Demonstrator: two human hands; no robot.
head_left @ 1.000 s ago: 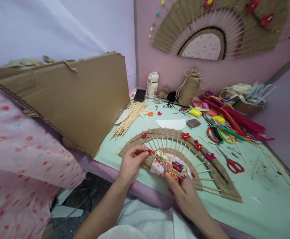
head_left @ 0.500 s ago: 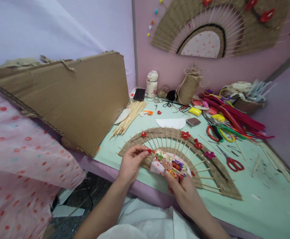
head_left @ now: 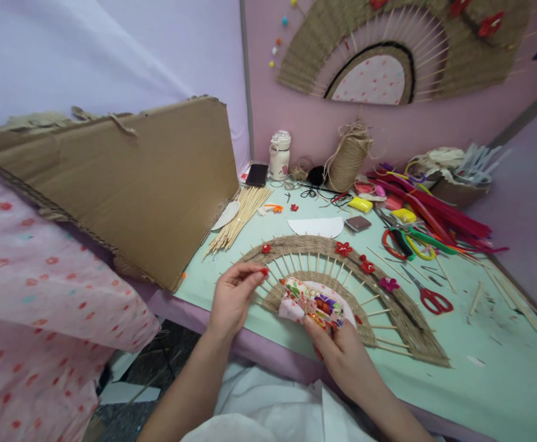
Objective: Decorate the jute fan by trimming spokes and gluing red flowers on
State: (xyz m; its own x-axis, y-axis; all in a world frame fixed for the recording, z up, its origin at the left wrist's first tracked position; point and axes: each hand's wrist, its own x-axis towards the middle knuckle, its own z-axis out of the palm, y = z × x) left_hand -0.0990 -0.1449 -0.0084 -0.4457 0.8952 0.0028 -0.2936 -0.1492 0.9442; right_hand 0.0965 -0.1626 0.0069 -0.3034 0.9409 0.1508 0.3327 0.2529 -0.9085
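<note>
A half-round fan of jute twine and bamboo skewers [head_left: 402, 310] lies on the mint-green table [head_left: 480, 393], dotted with small red flowers [head_left: 343, 248]. At its centre sits a floral cloth piece [head_left: 315, 302]. My left hand [head_left: 232, 296] is pinched closed on a small red thing [head_left: 264, 271] at the fan's left end, over the skewers. My right hand [head_left: 342, 355] is closed on the lower edge of the floral cloth, thumb on top.
A large cardboard sheet [head_left: 125, 178] leans at the left. A bundle of skewers [head_left: 239, 216], a twine spool [head_left: 348, 158], a white bottle [head_left: 280, 156], a phone [head_left: 256, 174], red scissors [head_left: 427, 296] and red pipe cleaners [head_left: 439, 215] crowd the back and right. Another fan [head_left: 443, 43] hangs on the wall.
My left hand has drawn left and slightly up, away from the floral cloth, still pinching the small red thing. My right hand stays on the cloth.
</note>
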